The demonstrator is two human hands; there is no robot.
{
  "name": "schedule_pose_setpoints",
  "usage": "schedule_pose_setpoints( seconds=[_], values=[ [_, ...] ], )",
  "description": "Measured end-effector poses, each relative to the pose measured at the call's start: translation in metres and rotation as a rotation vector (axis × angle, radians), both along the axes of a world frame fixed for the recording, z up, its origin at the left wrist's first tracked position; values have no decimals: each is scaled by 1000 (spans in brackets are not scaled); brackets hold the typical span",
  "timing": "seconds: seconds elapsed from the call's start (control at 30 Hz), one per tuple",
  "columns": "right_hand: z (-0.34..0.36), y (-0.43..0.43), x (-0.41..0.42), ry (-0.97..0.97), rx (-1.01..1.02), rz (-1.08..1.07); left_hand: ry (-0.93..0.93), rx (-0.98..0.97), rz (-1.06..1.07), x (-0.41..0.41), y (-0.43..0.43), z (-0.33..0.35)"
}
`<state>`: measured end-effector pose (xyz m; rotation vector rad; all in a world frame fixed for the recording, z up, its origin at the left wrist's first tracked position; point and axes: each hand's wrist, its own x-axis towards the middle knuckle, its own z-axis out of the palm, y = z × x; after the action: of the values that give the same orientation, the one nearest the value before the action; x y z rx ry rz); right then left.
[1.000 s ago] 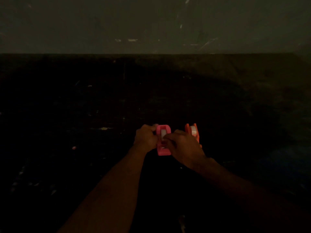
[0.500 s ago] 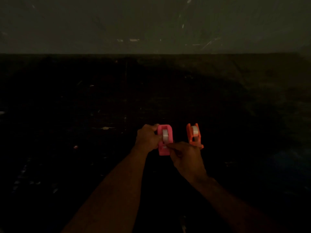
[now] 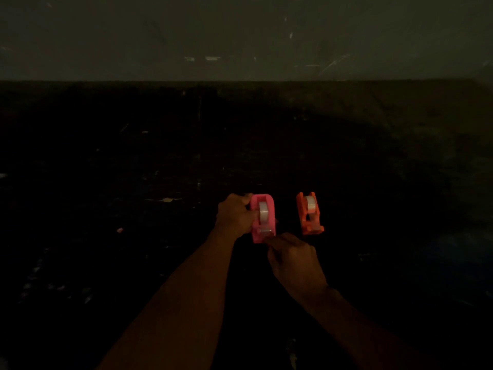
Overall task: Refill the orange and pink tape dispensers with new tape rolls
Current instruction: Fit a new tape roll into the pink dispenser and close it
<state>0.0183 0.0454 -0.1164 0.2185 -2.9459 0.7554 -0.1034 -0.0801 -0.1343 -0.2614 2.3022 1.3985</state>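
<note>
The scene is very dark. A pink tape dispenser (image 3: 262, 218) stands on the dark surface with a clear tape roll (image 3: 263, 212) seated in it. My left hand (image 3: 234, 214) grips its left side. My right hand (image 3: 292, 259) is at the dispenser's near end, fingers pinched together by the cutter; whether tape is between them I cannot make out. To the right, apart from both hands, an orange tape dispenser (image 3: 309, 213) stands alone with a clear roll (image 3: 310, 202) inside.
The dark work surface (image 3: 133, 182) is flecked with small pale scraps, one (image 3: 168, 200) left of my hand. A grey wall (image 3: 240, 36) rises behind its far edge.
My right hand has drawn back from over the pink dispenser's roll toward me, down to its near end, uncovering the roll and the orange dispenser. The left hand kept its grip.
</note>
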Motion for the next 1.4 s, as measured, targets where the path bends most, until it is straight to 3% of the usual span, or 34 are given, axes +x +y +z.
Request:
schedule_pose_setpoints(
  seconds=[0.5,0.7,1.03,1.4],
  values=[
    [-14,-3,-1,13,112,45,-2,-54,-11,-1,1,1],
    [-10,-3,2,-5,188,-46,8,-53,-34,-1,0,-1],
    [-12,-1,-22,-87,-81,-152,27,-59,-26,0,-1,0],
    [-14,0,-31,-199,-5,-116,-23,-30,-25,1,1,6]
  ],
)
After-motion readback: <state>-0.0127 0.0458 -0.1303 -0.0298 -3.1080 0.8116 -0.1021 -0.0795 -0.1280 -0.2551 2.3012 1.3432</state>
